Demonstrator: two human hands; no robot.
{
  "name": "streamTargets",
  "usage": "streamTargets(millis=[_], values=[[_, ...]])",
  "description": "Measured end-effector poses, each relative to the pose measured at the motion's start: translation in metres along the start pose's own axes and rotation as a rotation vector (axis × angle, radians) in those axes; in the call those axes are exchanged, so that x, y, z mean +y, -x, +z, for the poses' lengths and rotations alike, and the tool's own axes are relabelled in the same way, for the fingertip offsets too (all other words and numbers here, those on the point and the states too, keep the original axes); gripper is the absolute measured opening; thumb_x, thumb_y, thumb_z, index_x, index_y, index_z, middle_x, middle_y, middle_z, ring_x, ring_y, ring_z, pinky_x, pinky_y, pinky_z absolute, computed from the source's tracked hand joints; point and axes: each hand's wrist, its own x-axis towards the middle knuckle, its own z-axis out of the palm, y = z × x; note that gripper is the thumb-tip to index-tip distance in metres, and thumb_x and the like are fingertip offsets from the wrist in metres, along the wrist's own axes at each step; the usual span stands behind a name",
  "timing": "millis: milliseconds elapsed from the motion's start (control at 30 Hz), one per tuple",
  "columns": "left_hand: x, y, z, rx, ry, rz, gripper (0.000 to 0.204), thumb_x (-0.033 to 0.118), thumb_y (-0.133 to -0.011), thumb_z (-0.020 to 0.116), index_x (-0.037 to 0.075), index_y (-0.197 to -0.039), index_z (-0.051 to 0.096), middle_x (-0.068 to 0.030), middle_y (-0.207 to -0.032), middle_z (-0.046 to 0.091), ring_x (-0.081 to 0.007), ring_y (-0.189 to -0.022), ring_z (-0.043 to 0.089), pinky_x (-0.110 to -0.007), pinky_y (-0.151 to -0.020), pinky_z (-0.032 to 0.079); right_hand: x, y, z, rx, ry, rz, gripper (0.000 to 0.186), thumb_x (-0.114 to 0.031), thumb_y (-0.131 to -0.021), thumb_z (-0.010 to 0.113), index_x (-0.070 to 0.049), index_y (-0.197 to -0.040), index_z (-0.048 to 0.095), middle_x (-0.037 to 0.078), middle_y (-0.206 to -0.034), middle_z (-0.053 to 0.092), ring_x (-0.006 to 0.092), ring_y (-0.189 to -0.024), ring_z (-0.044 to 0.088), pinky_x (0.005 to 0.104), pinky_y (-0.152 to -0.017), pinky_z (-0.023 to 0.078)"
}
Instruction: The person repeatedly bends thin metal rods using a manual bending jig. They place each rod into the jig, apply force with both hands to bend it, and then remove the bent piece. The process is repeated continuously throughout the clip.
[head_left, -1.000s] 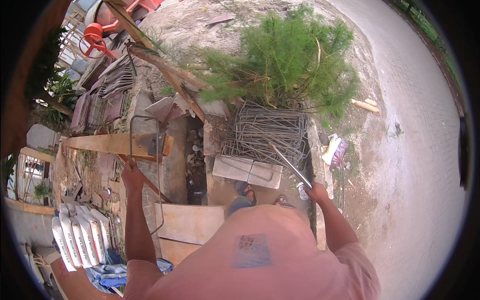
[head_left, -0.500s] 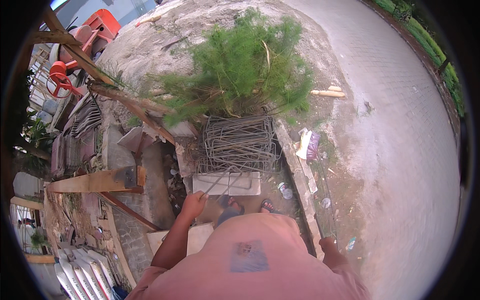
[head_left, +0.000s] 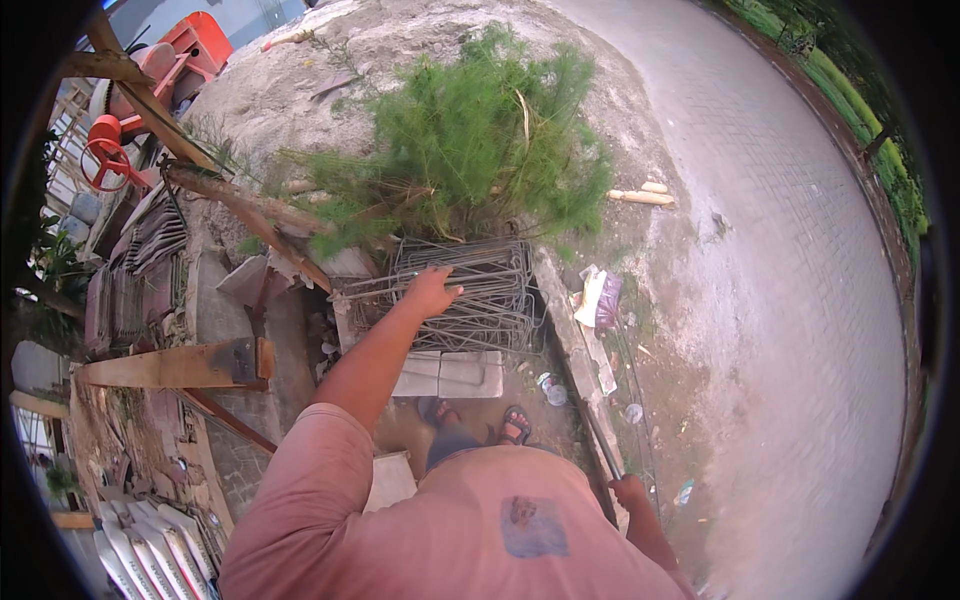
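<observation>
- From where I'm standing, the left hand (head_left: 430, 293) is out over the pile of wire frames (head_left: 500, 305), thumb apart and fingers loosely spread. Can't tell if the fingertips actually touch the metal or just hover, arm's in the way a bit.
- Right hand (head_left: 627, 490) is off to the near right, fingers curled round the end of a bar (head_left: 607, 452). Looks like it's held low and off to the side to leave the left arm room to reach, just my guess tho.
- The frames sit dead ahead, between the bush (head_left: 490, 140) on the far side and the pale slab (head_left: 470, 373) on the near side. Thin grey rods bent into long loops with rounded corners, all criss-crossed. Probably heaped like that because flat loops stack easily.
- Slab's a smooth, blocky thing right by the feet, butted against the pile's near edge.
- Bush is feathery and soft looking, total opposite of the stiff metal.
- Over on the left there's a flat wooden beam (head_left: 165, 370) with a dark patch by its right end, and near left some plump white bags (head_left: 155, 550) packed side by side.
</observation>
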Motion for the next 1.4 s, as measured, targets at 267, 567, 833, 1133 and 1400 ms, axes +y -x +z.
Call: streamTargets(millis=[267, 567, 833, 1133, 1400], values=[[-0.009, 0.156, 0.132, -0.31, 0.285, -0.093, 0.059, 0.039, -0.086, 0.061, 0.002, -0.131, 0.05, -0.0254, -0.127, 0.055, -0.0388, -0.118, 0.051, -0.042, -0.102, 0.04, -0.059, -0.036, 0.015, -0.127, 0.034, 0.195, 0.024, -0.021, -0.076, 0.062, 0.003, -0.074, 0.062, 0.013, -0.056, 0.055, 0.0245, -0.044, 0.055, 0.0407, -0.041, 0.044], [-0.198, 0.476, 0.119, 0.197, 0.328, -1.153, 0.049, 0.042, -0.089, 0.058, 0.007, -0.122, 0.057, -0.0191, -0.106, 0.066, -0.0317, -0.102, 0.062, -0.041, -0.088, 0.049, -0.204, -0.086, 0.023, -0.298, 0.948, -0.635, 0.059, -0.052, -0.076, 0.065, 0.001, -0.101, 0.068, 0.024, -0.099, 0.068, 0.0386, -0.1, 0.064, 0.0452, -0.083, 0.05], [-0.117, 0.594, 0.212, 0.075, 0.471, -1.42, 0.056, 0.045, -0.091, 0.047, -0.003, -0.116, 0.06, -0.0239, -0.121, 0.058, -0.0393, -0.113, 0.056, -0.043, -0.097, 0.045, -0.546, 0.163, 0.073, -0.501, 0.823, -1.405, 0.038, -0.036, -0.083, 0.067, 0.0, -0.081, 0.054, 0.023, -0.064, 0.059, 0.0439, -0.067, 0.061, 0.0501, -0.06, 0.045], [-0.215, 0.554, 0.163, 0.101, 0.784, -1.344, 0.061, 0.052, -0.088, 0.047, -0.001, -0.114, 0.064, -0.0229, -0.117, 0.062, -0.0369, -0.111, 0.058, -0.043, -0.096, 0.045, -0.751, 0.326, 0.282, -0.513, 0.551, -1.885, 0.04, -0.02, -0.082, 0.067, 0.0, -0.112, 0.049, 0.024, -0.086, 0.064, 0.0433, -0.079, 0.062, 0.0494, -0.071, 0.048], [-0.467, 0.515, 0.118, 0.521, 0.462, -1.261, 0.035, 0.031, -0.094, 0.048, 0.003, -0.1, 0.067, -0.0231, -0.1, 0.065, -0.0379, -0.095, 0.064, -0.046, -0.082, 0.051, -0.843, 0.408, 0.446, -0.11, 0.952, -1.936, 0.046, -0.02, -0.087, 0.06, 0.0, -0.126, 0.047, 0.029, -0.135, 0.04, 0.0449, -0.122, 0.042, 0.0495, -0.096, 0.039]])
